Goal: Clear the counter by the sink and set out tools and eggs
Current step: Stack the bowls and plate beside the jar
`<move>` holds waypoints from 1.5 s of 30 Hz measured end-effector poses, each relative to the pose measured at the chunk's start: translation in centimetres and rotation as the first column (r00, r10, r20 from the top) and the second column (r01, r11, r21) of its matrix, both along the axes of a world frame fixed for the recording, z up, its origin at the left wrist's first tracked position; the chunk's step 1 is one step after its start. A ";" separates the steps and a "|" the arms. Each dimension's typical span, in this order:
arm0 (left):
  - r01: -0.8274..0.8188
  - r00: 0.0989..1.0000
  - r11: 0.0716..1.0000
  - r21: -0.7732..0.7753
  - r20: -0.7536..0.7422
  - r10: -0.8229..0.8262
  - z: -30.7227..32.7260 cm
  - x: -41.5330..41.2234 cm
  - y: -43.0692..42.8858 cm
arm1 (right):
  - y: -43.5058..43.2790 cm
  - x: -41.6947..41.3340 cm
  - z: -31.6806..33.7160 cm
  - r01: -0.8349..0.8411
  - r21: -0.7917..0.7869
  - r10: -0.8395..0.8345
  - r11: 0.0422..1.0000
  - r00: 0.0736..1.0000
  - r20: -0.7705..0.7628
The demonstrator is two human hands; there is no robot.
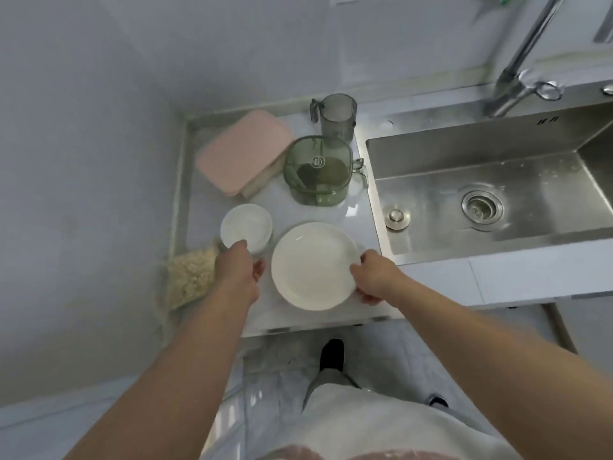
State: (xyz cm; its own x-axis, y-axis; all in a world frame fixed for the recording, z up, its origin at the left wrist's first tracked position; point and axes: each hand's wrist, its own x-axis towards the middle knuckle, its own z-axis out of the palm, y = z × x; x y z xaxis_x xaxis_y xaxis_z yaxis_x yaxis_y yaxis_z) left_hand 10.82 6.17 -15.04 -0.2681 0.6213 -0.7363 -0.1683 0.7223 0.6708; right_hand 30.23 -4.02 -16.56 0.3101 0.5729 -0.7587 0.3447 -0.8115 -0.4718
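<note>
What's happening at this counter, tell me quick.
A person stands at the counter left of the sink, clearing dishes. The right hand grips the rim of the large white plate, and the left hand is on the stack of small white plates. Behind them sit a green container, a grey jug and a pink board, untouched.

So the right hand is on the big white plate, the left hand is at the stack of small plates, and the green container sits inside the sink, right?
Not quite. In the head view the green container sits on the counter left of the sink, not inside it. The rest holds: the right hand is on the big white plate, the left hand at the stack of small plates.
</note>
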 end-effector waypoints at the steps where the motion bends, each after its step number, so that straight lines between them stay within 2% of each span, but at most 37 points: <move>1: 0.024 1.000 0.999 -0.041 -0.009 -0.024 -0.6 -0.3 0.7 | 0.4 -0.4 -0.3 -0.005 -0.013 0.006 1.000 1.000 0.026; 5: 0.084 0.996 0.987 -0.140 0.000 -0.085 -2.6 -0.6 2.3 | 1.5 -1.2 -1.1 -0.003 -0.013 0.004 1.000 0.995 0.097; 12: 0.064 0.997 0.987 -0.145 0.060 -0.055 -3.9 -0.2 4.0 | 1.5 -0.1 -0.8 -0.128 0.022 0.122 0.992 0.977 0.174; 16: 0.046 0.997 0.987 -0.152 0.063 -0.037 -3.8 0.0 4.2 | 0.7 0.6 1.1 0.008 0.150 -0.013 0.989 0.999 0.033; 19: 0.066 0.998 0.986 -0.154 0.031 -0.062 -3.7 0.0 4.2 | 0.1 1.0 2.6 0.045 0.243 -0.043 0.969 0.999 -0.014; 25: 0.043 0.998 0.988 -0.146 0.061 -0.034 -2.4 0.0 3.7 | -0.1 1.3 4.2 0.192 0.418 -0.161 0.888 0.981 -0.108; 27: 0.024 0.994 0.994 -0.106 0.113 -0.012 -1.2 0.4 3.0 | -0.3 1.6 4.8 0.258 0.454 -0.219 0.853 0.966 -0.138; 31: 0.015 0.958 0.999 -0.033 0.287 -0.005 2.5 2.1 1.5 | -1.1 2.7 6.0 0.438 0.514 -0.368 0.737 0.899 -0.237; 34: 0.077 0.933 0.997 0.027 0.350 -0.082 5.1 4.4 0.8 | -2.1 3.5 7.2 0.581 0.556 -0.491 0.595 0.810 -0.321; 37: 0.210 0.902 0.972 0.108 0.361 -0.235 6.7 7.7 -0.1 | -3.6 4.8 8.8 0.700 0.555 -0.594 0.450 0.698 -0.399; 41: 0.422 0.806 0.881 0.213 0.355 -0.473 8.7 13.2 -2.3 | -7.5 7.3 10.2 0.772 0.567 -0.716 0.288 0.567 -0.408; 45: 0.585 0.704 0.776 0.234 0.328 -0.630 9.5 18.8 -5.4 | -13.2 9.4 10.8 0.800 0.585 -0.826 0.135 0.417 -0.380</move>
State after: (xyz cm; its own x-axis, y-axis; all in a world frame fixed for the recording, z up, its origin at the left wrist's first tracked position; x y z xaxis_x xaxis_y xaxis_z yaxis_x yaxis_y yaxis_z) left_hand 29.65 0.81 -5.58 0.4706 0.6311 -0.6166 0.0347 0.6851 0.7276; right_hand 39.63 -17.24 -5.72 0.9152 0.2361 -0.3266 -0.3017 -0.1357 -0.9437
